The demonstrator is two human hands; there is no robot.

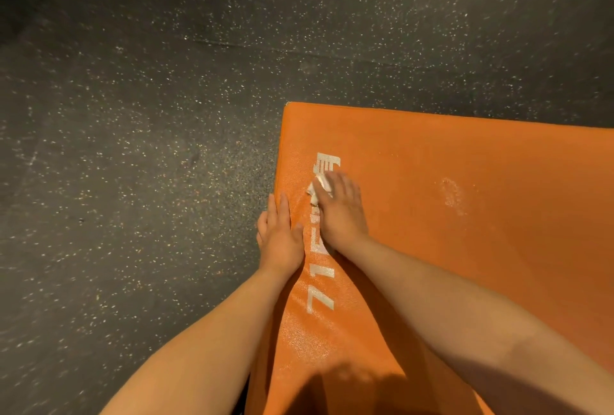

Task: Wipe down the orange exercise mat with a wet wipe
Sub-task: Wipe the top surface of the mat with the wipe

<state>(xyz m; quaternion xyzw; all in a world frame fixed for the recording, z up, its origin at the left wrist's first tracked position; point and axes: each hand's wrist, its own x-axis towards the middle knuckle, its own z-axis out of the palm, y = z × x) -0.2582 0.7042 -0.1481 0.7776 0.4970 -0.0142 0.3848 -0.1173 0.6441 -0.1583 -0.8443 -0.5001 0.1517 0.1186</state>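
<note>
My right hand hides most of the wet wipe, flat fingers pressing it onto the orange exercise mat (cut off rightward); my left hand lies flat on its left edge; white lettering partly covered; speckled floor around.

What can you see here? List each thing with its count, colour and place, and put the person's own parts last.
floor: one, dark grey with pale flecks, left and top
mat: one, orange, on the floor at right
lettering: one line, white, along the mat's left side
patch: one, pale, on the mat right of the hands
wipe: one, white, crumpled on the mat under the right hand
left hand: one, flat on the mat's left edge
right hand: one, pressing the wipe
</note>
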